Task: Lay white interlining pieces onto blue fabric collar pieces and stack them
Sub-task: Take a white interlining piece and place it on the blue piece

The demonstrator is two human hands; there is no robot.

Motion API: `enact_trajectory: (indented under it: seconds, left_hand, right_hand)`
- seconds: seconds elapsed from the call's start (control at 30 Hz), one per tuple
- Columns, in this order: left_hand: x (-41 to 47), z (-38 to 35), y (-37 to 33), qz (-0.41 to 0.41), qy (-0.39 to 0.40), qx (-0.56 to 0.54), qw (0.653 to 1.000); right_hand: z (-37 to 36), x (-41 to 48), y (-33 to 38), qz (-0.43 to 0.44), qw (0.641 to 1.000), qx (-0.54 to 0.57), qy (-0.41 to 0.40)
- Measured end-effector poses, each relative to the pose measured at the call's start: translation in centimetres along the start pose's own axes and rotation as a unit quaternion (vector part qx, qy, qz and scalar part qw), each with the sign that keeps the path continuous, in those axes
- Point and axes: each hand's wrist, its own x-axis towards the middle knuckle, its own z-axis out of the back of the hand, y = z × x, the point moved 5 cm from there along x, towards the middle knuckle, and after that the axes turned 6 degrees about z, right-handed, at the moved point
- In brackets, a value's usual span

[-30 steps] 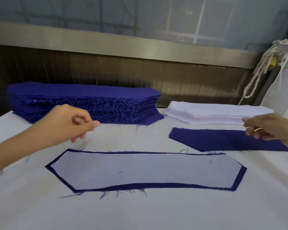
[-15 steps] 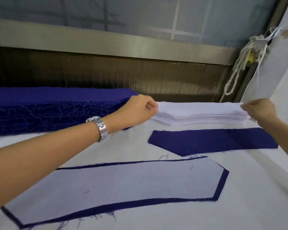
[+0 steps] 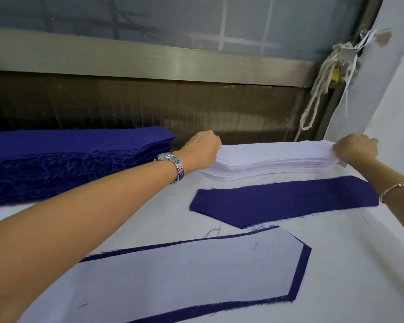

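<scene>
Nearest you on the white surface [image 3: 350, 264], well in front of the stack of white interlining pieces [image 3: 273, 163], lies a blue collar piece [image 3: 302, 273] already covered by a white interlining piece [image 3: 184, 276], with a blue border showing around it. Between that pair and the stack lies a bare blue collar piece [image 3: 285, 201], flat and just in front of the stack. Your left grip [image 3: 202, 149], wristwatch [image 3: 173, 166] behind it, is clenched on the stack's left end, fingers curled out of sight. Your right grip [image 3: 355, 151], bangle [image 3: 397, 187] on the wrist, pinches the top layers at the stack's right end. How many sheets either holds cannot be told. Left of the stack sits the thick pile of blue collar pieces [image 3: 68, 159]. Beyond the stack's right end hangs a knotted rope [image 3: 320, 89].
</scene>
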Motion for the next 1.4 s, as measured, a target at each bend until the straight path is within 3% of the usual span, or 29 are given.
enact_trajectory:
  seconds: [0.43, 0.6, 0.87, 1.03, 1.4]
  left_hand:
    - [1.2, -0.3, 1.4, 0.020, -0.031, -0.078, 0.996]
    - [1.4, -0.2, 1.6, 0.033, -0.028, -0.084, 0.996]
    - [1.6, -0.4, 1.9, 0.045, 0.007, -0.034, 0.998]
    - [1.6, -0.6, 1.7, 0.059, 0.025, -0.050, 0.997]
    - [1.7, -0.5, 1.7, 0.050, 0.036, -0.069, 0.996]
  right_hand:
    - [-0.3, 0.6, 0.5, 0.049, 0.998, 0.006, -0.024]
    - [0.5, 0.2, 1.4, 0.141, 0.989, -0.007, -0.030]
    - [-0.2, 0.5, 1.2, 0.123, 0.982, 0.141, 0.025]
    - [0.3, 0.5, 0.9, 0.096, 0.959, 0.262, 0.045]
    - [0.9, 1.4, -1.5, 0.029, 0.920, 0.391, -0.003]
